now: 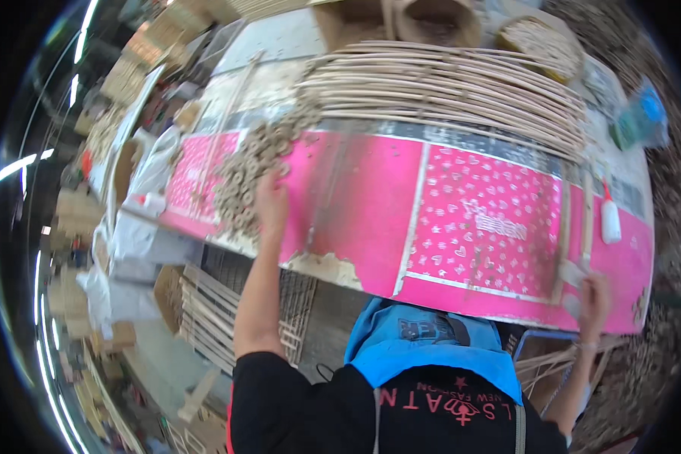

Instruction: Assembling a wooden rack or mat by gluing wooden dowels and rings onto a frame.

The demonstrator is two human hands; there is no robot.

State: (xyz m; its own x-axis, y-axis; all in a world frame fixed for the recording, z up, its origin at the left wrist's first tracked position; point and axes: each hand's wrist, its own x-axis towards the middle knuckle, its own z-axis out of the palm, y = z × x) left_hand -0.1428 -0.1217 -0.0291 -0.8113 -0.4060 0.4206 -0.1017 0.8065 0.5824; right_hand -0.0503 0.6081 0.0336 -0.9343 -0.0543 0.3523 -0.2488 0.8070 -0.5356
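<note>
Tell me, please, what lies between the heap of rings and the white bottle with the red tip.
The head view shows the left hand at the heap, then pink table cover with a printed panel, then two pale strips.

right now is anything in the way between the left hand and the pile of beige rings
Nothing visible stands between them: the left hand is at the right edge of the pile of beige rings.

The rings [238, 186] are tan, the tabletop [378, 197] pink and partly white-patterned.
</note>
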